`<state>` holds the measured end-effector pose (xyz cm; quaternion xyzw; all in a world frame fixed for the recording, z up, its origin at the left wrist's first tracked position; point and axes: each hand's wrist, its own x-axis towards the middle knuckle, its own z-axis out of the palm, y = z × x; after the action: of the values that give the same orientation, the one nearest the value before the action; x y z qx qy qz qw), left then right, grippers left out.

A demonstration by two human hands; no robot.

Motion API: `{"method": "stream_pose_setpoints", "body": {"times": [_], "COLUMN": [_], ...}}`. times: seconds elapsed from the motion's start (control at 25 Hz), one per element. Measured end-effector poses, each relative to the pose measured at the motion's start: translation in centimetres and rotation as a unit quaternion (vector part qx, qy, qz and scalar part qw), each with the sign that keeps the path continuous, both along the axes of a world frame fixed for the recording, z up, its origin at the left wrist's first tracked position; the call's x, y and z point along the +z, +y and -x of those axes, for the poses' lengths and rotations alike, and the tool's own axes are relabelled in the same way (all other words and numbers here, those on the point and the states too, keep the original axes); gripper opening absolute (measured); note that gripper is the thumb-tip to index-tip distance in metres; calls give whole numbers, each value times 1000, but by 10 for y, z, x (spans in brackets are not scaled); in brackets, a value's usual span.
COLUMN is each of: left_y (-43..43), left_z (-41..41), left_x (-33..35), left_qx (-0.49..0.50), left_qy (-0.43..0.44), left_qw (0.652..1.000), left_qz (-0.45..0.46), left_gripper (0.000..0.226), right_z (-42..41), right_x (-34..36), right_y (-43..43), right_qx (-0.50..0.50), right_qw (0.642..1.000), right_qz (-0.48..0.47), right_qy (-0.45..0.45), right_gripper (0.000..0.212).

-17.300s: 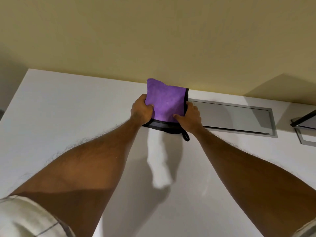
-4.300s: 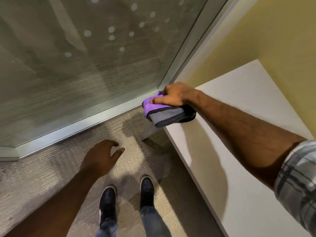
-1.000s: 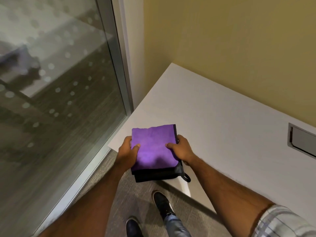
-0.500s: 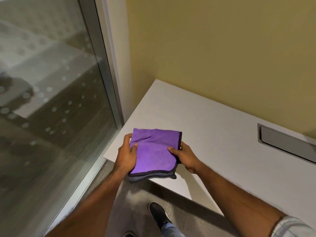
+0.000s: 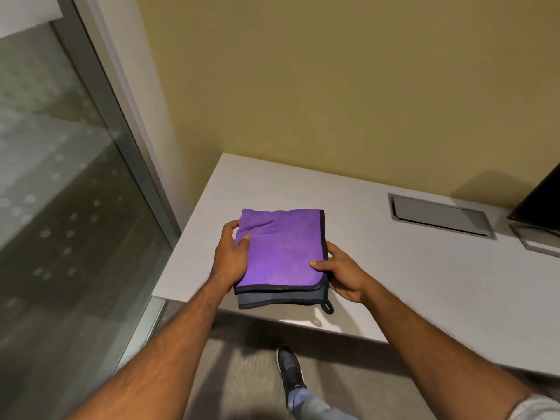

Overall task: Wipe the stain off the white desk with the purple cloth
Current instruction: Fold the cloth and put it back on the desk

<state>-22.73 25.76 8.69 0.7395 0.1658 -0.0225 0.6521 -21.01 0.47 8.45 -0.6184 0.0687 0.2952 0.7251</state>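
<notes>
The purple cloth [image 5: 280,250] is folded into a flat square, purple on top with a grey underside, dark trim and a small loop at its near right corner. I hold it level just above the near left part of the white desk [image 5: 409,268]. My left hand [image 5: 231,257] grips its left edge, thumb on top. My right hand [image 5: 341,272] grips its right edge the same way. No stain shows on the visible desk surface.
A grey recessed cable hatch [image 5: 441,215] sits in the desk at the back right, with a dark monitor [image 5: 542,201] and its base beyond it. A glass partition [image 5: 60,192] stands at the left, a yellow wall behind. My shoe [image 5: 291,369] is on the carpet below the desk edge.
Both hands have carried the cloth slightly further over the desk, and it lies flatter with its loop now hanging free. My view has shifted right, showing more of the hatch and the monitor.
</notes>
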Motion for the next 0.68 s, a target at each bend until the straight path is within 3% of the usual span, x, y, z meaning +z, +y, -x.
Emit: {"method": "stream_pose_setpoints", "body": {"times": [0.28,0.44,0.68], "left_y": [-61,-110,-191], "left_z": [-34,-68,-150], "left_x": [20,15,-13], "left_qx": [-150,-251,-294], "left_qy": [-19,-16,7], "left_qw": [988,967,946], "left_qz": [31,-36,-134], "left_gripper": [63,67,73], "right_z": [4,-19,-89], "right_x": [1,-8,-36], "right_y": [-70,-120,-199], "right_qx": [-164,-204,-203], "right_qw": [981,973,963], "right_qz": [78,86,165], "right_qy": [-65,-67,-61], "right_gripper": [35,36,31]}}
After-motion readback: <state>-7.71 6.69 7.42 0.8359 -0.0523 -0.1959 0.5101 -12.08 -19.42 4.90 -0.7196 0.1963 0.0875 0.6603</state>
